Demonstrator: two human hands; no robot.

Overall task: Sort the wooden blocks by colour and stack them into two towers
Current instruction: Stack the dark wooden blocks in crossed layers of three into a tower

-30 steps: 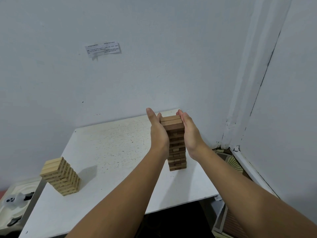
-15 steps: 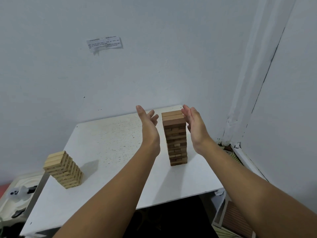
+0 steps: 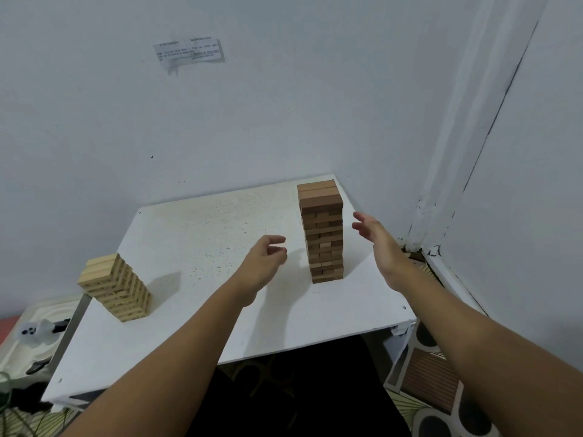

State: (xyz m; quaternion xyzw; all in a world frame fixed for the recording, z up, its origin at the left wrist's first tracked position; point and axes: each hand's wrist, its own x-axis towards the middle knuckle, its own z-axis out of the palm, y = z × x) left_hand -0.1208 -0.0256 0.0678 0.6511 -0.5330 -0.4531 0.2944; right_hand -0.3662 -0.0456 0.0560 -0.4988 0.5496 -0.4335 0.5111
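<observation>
While dark tower (image 3: 321,231) stands free at far right of white table (image 3: 195,241), we keep both hands off it. Left hand (image 3: 263,263) loosely curled, empty, apart from tower's left face; right hand (image 3: 377,244) fingers relaxed, empty, near its right face. Light tower (image 3: 115,287) sits well apart at near left. Both stacks look complete, we judge. Best move: draw hands straight outward, no brushing sides, no bumping table edge.

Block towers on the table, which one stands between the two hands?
The dark brown tower, near the table's right back corner; the pale tower stands apart at the left edge.
</observation>
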